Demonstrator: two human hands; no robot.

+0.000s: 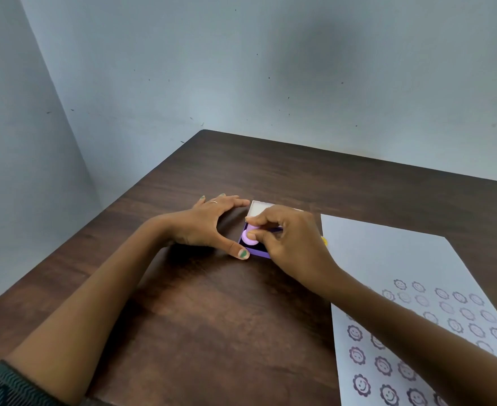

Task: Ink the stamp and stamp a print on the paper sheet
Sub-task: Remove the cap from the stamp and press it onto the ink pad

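At frame centre, the right hand (288, 238) pinches a lilac stamp (249, 237) onto the purple ink pad (260, 253); the left hand (209, 224), fingers spread and holding nothing, braces the pad. Pressing squarely should ink evenly before reaching the paper sheet (388, 259), lower right on the table (212, 303).
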